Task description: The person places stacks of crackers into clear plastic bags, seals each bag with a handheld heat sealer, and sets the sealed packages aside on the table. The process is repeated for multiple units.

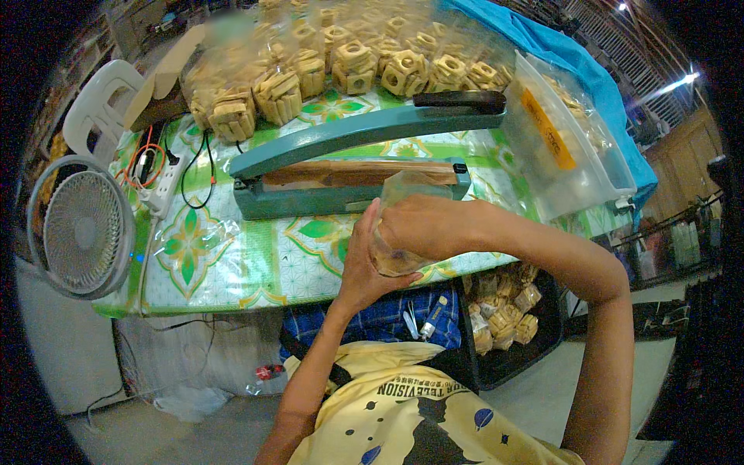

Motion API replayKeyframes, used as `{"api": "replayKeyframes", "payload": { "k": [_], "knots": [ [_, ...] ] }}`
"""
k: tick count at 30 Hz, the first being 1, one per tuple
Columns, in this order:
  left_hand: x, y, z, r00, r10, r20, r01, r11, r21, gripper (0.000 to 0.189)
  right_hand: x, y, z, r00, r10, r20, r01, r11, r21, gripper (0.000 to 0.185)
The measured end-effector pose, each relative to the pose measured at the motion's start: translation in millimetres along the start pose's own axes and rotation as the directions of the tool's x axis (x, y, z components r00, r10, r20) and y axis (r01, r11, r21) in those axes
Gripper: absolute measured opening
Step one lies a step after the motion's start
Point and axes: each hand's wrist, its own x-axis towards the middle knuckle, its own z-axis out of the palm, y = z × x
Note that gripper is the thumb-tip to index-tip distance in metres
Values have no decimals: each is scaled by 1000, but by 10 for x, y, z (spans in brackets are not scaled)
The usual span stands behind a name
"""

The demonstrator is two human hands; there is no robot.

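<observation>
My left hand (361, 267) grips a clear plastic bag (398, 264) from its left side and underneath, near the table's front edge. My right hand (421, 224) is bent down at the bag's mouth, apparently reaching into it; its fingertips are hidden. Something pale brown shows dimly low in the bag, too blurred to name. Just beyond my hands stands a green hand impulse sealer (290, 203), its lever arm (349, 136) raised and its black handle (459, 103) at the right.
Bags of wooden pieces with round holes (404, 72) line the table's back. Right stands a translucent plastic bin (540, 174); left are a fan (84, 232), a power strip (163, 183) and cables. A black crate (517, 360) below holds several filled packs (505, 322).
</observation>
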Motion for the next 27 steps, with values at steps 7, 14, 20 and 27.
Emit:
{"api": "replayKeyframes", "payload": {
  "k": [7, 14, 20, 27],
  "knots": [
    [-10, 90, -2, 999, -43, -26, 41, 994, -106, 125, -294, -26, -459, 986, 146, -81, -128, 972, 196, 28],
    [-36, 67, 40, 999, -49, -6, 41, 893, -447, 116, -1075, -139, -52, 627, 472, -620, -73, 827, 557, 25],
    [22, -134, 52, 938, -299, -178, 102, 724, -682, 68, -440, 142, 1441, 241, 865, -439, 260, 378, 888, 41],
    [91, 110, 116, 923, -358, -141, 196, 754, -627, 51, -25, -47, 1735, 209, 929, -305, 463, 181, 868, 43]
  ]
}}
